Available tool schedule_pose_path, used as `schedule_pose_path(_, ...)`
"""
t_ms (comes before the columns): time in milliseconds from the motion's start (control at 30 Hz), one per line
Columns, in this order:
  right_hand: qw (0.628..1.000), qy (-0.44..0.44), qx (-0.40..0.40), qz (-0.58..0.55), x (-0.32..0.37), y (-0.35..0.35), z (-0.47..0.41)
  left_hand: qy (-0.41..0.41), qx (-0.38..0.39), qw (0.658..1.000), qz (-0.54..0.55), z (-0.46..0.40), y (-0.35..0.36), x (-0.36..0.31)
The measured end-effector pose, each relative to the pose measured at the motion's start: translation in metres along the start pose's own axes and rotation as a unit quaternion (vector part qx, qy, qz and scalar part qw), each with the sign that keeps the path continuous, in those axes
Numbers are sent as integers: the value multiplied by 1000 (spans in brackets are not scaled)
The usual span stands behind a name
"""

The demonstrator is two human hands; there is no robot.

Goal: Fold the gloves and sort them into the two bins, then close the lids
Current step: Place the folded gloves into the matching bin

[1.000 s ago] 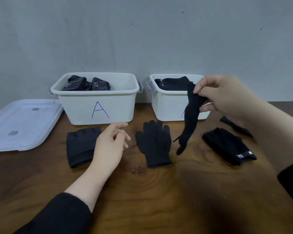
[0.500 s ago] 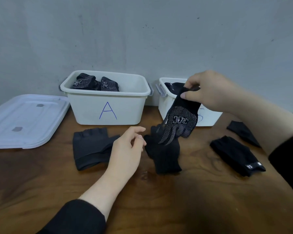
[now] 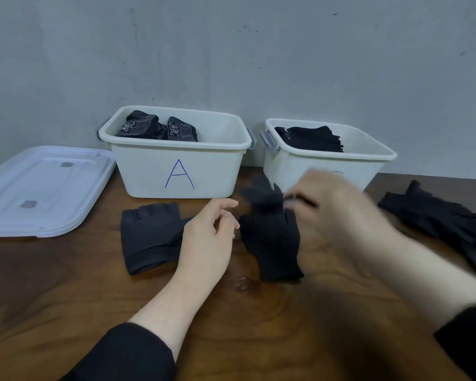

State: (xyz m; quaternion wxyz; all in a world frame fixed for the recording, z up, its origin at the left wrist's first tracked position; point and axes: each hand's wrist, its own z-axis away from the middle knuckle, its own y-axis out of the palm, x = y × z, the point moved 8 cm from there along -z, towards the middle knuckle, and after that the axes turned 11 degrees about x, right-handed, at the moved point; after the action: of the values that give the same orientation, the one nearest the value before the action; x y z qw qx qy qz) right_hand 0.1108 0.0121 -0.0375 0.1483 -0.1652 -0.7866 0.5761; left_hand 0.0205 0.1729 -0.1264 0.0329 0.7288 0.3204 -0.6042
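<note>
My right hand [image 3: 338, 215], blurred by motion, pinches a dark glove [image 3: 261, 192] low over the table, just above a plain black glove [image 3: 272, 246] lying flat. To the left of both gloves, my left hand [image 3: 209, 237] hovers with its fingers loosely curled and nothing in it. Bin A [image 3: 176, 145] holds dotted gloves [image 3: 155, 127] at its left end. The right-hand bin [image 3: 374, 154] holds folded plain black gloves [image 3: 311, 138]; my right hand hides its letter.
A dark fingerless glove [image 3: 151, 235] lies in front of bin A. More black gloves [image 3: 437, 218] lie at the table's right edge. Stacked white lids [image 3: 44, 188] rest at the far left. A grey wall stands right behind the bins.
My right hand has come down and left from in front of the right-hand bin, bringing the held glove low over the flat black glove. My left hand has barely moved.
</note>
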Motion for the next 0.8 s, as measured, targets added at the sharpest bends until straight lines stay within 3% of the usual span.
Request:
schedule_pose_path(100, 991, 20, 117, -55, 11, 68, 53, -2, 7, 1000, -29, 0, 3, 1)
schedule_pose_path(233, 959, 188, -39, -210, -26, 66, 85, -9, 61, 988, -141, -1, 20, 7)
schedule_pose_path(333, 940, 278, 20, -198, -43, 89, 84, 19, 105, 968, -226, 1, 34, 4)
schedule_pose_path(433, 939, 277, 92, -183, -32, 107, 80, 35, 155, 949, -274, 3, 48, -2)
schedule_pose_path(533, 950, 250, 111, -152, -18, 113, 68, 60, 171, 933, -310, 4, 55, -5)
schedule_pose_path(700, 951, 224, 108, -183, -14, 112, 67, 33, 219, 896, -384, 5, 63, 10)
schedule_pose_path(800, 946, 218, 54, -233, -22, 91, 80, 32, 200, 886, -418, 7, 64, 8)
